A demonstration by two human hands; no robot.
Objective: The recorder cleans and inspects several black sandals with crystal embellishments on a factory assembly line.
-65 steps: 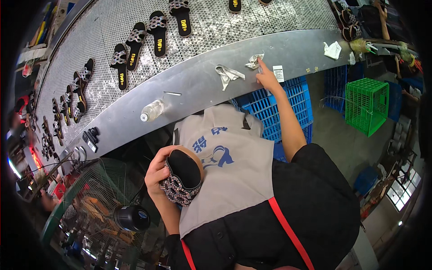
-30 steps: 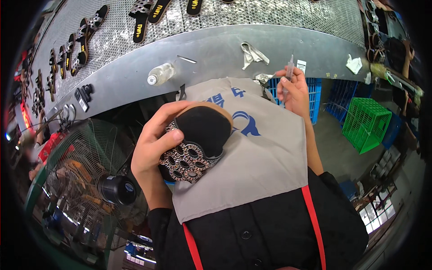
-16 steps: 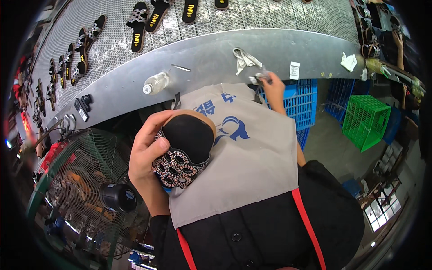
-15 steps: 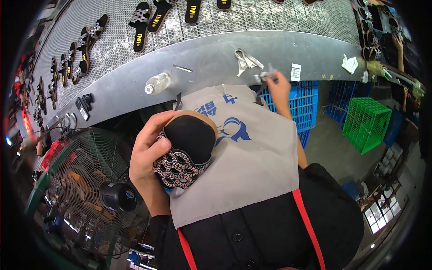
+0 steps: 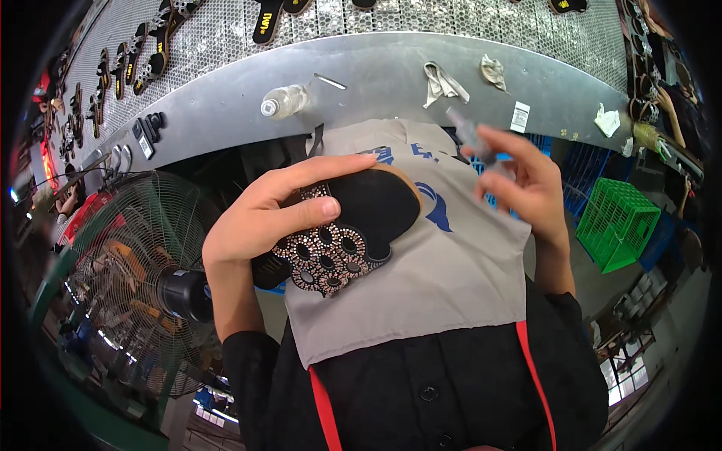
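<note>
My left hand [image 5: 274,218] grips a black sandal [image 5: 368,214] by its side and holds it in front of my grey apron [image 5: 429,286]. The sandal's strap [image 5: 323,259] is covered in rhinestones and faces up. To its right, my right hand [image 5: 526,184] is raised and blurred. Its fingertips pinch a small clear tube [image 5: 468,129]; the blur hides what it is exactly. The two hands are apart, and the tube is above the sandal's right end.
A curved metal ledge [image 5: 376,71] runs ahead, with a plastic bottle [image 5: 284,100], two rags [image 5: 444,81] and a white tag [image 5: 520,116] on it. Beyond it a mesh conveyor [image 5: 218,34] carries several sandals [image 5: 154,45]. A fan [image 5: 128,278] stands left; a green crate [image 5: 617,222] and a blue crate [image 5: 560,150] right.
My right hand has drawn back from the ledge toward the sandal, with the small tube in its fingers. The left hand has kept hold of the sandal, which now looks closer.
</note>
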